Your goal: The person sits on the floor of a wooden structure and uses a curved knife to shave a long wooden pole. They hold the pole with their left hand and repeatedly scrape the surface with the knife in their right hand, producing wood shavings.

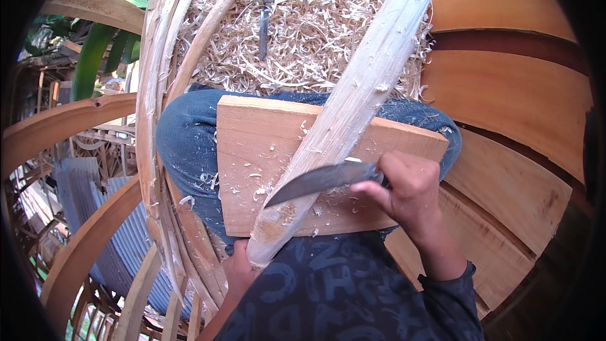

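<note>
A long pale wooden pole (pixel 353 98), stripped and whittled, slants across a flat wooden board (pixel 243 145) that rests on my lap. My left hand (pixel 240 269) is closed round the pole's near end, beside my body; part of it is hidden by my shirt and the pole. In my right hand (pixel 407 192) is a large curved knife (pixel 315 183), gripped by its handle. Its dark blade points left and lies over the pole, near the pole's lower end; whether the edge touches the wood I cannot tell. Small shavings are scattered on the board and the pole.
Curled wood shavings (pixel 309 25) cover the area beyond my knees, with a dark narrow tool (pixel 265 19) lying on them. Long split strips (pixel 153 88) run along my left. Broad planks (pixel 505 95) stand at my right. Curved ribs (pixel 69 123) and corrugated sheets (pixel 126 215) show at left.
</note>
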The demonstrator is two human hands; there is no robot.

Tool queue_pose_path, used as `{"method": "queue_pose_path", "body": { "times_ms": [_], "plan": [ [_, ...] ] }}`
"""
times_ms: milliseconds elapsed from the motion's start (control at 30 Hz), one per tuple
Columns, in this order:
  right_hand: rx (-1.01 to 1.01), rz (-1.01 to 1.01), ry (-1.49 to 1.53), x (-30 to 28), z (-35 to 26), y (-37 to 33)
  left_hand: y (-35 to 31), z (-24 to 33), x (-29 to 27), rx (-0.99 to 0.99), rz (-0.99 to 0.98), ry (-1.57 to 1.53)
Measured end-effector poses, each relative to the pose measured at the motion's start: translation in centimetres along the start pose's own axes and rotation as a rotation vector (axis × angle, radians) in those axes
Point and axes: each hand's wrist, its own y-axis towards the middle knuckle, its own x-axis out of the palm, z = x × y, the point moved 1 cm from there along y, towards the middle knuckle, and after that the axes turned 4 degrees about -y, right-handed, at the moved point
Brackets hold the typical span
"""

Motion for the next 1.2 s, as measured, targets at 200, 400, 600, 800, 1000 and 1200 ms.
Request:
{"method": "queue_pose_path", "body": {
  "times_ms": [200, 400, 600, 800, 1000, 1200],
  "plan": [
    [0.015, -0.026, -0.025, 0.0, -0.1, 0.3, 1.2, 1.2, -0.2, 0.063, -0.01, -0.098],
    [0.216, 0.123, -0.101, -1.2, 2.6, 3.2, 0.8, 1.4, 0.0, 0.052, -0.029, -0.073],
    [0.007, 0.073, -0.095, -0.8, 0.8, 2.3, 1.4, 1.7, -0.1, 0.133, 0.024, -0.025],
    [0.061, 0.062, -0.081, -1.1, 0.2, 2.8, 1.5, 1.2, -0.1, 0.179, 0.003, 0.0],
    [0.221, 0.092, -0.03, -1.7, 2.8, 3.1, 1.3, 0.7, 0.0, 0.132, 0.006, -0.057],
    [0.025, 0.018, -0.118, -0.7, -0.6, 1.6, 1.5, 0.4, 0.2, 0.183, 0.015, -0.084]
  ]
}}
